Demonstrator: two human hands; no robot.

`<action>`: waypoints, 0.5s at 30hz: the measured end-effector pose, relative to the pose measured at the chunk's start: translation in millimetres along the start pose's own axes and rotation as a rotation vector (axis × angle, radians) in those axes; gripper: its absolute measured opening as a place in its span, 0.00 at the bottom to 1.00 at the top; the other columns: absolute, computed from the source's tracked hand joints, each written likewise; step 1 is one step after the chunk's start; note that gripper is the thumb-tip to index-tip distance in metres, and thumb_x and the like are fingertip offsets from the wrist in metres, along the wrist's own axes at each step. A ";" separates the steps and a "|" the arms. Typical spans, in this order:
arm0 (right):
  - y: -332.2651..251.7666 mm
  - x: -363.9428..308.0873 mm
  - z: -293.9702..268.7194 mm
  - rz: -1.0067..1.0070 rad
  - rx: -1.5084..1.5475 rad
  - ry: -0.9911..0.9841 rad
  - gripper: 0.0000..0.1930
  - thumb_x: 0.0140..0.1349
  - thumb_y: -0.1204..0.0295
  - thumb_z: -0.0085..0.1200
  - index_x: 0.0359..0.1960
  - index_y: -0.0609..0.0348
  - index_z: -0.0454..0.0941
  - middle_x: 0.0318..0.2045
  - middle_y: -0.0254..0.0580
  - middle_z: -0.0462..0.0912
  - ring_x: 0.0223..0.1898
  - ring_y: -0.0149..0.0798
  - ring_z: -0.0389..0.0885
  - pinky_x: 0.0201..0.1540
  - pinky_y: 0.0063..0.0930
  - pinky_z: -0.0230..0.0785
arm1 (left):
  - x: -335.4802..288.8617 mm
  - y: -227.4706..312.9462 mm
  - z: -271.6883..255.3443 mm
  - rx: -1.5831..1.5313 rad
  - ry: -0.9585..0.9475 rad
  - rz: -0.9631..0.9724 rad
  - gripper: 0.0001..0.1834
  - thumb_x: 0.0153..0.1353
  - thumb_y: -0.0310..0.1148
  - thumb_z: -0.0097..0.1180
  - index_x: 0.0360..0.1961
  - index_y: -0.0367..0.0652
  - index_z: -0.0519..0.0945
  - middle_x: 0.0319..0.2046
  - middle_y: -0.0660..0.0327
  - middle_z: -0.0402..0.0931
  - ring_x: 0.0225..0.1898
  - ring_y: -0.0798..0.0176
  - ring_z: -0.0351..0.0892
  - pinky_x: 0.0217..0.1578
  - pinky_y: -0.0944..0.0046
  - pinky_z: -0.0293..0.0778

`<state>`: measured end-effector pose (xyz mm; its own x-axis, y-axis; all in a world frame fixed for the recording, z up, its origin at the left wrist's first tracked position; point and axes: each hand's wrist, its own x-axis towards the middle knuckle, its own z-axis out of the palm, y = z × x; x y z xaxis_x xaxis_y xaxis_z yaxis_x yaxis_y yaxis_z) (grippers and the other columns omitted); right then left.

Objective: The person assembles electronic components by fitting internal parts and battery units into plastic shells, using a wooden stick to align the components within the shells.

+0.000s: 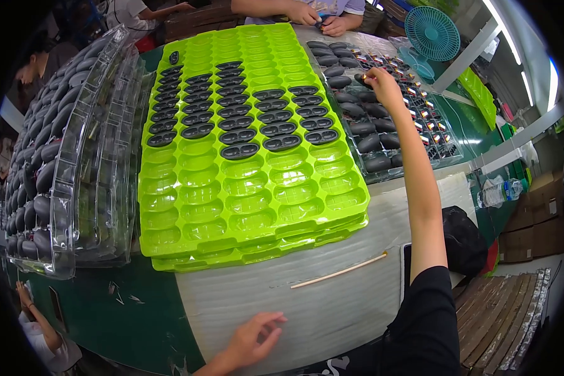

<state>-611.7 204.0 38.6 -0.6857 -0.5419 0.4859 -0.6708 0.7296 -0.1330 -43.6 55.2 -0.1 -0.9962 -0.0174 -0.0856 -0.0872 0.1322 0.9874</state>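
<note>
My right arm stretches far forward, and my right hand (383, 86) pinches a small black oval case part (361, 80) above the clear tray (442, 164) at the right. Rows of dark oval shells (370, 143) and small parts with shiny metal and red bits (423, 114) fill that tray. My left hand (255, 339) hovers low over the pale foam sheet (232, 304), fingers loosely bent and apart, with nothing in it. Between the hands lies a stack of bright green moulded trays (163, 216). Black oval cases with two hollows (239, 150) sit in its middle and upper pockets.
Tall stacked clear trays of dark shells (44, 178) stand at the left. On the foam lies a thin wooden stick (338, 271); a black bag (464, 241) is at the right. A teal fan (432, 32) stands far right. Across the table, another person's hands (323, 22) hold something small and blue.
</note>
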 end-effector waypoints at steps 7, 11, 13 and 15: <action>-130.1 -86.9 -90.1 -0.042 0.942 -0.232 0.08 0.56 0.79 0.55 0.38 0.65 0.76 0.35 0.36 0.79 0.37 0.26 0.77 0.42 0.21 0.70 | -9.7 -10.0 1.8 -0.267 0.079 -0.070 0.24 0.55 0.18 0.54 0.54 0.41 0.66 0.46 0.53 0.72 0.38 0.64 0.76 0.35 0.69 0.78; -222.8 -157.9 -118.8 -0.479 1.045 -0.611 0.10 0.52 0.77 0.59 0.37 0.63 0.78 0.37 0.42 0.80 0.39 0.40 0.78 0.42 0.29 0.69 | -9.4 -13.4 -1.1 -0.430 0.134 -0.025 0.32 0.51 0.14 0.57 0.57 0.42 0.61 0.52 0.50 0.66 0.47 0.57 0.75 0.40 0.63 0.79; -253.4 -193.6 -119.2 -0.502 1.167 -0.830 0.10 0.56 0.76 0.56 0.40 0.63 0.77 0.38 0.42 0.78 0.41 0.42 0.77 0.43 0.30 0.70 | -5.0 -6.4 -0.4 -0.479 0.208 0.022 0.34 0.50 0.15 0.59 0.58 0.42 0.60 0.53 0.50 0.66 0.48 0.57 0.74 0.41 0.62 0.79; -271.5 -217.4 -117.1 -0.588 1.190 -0.903 0.11 0.57 0.76 0.55 0.42 0.62 0.75 0.39 0.43 0.75 0.41 0.44 0.76 0.42 0.32 0.70 | -0.5 0.1 0.5 -0.541 0.301 0.078 0.36 0.47 0.15 0.62 0.58 0.40 0.62 0.55 0.51 0.64 0.51 0.56 0.71 0.44 0.61 0.78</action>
<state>-247.4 172.5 70.2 0.0892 -0.9885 0.1224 -0.4206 -0.1488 -0.8950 -43.0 55.8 0.0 -0.9472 -0.3173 -0.0471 0.0798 -0.3753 0.9235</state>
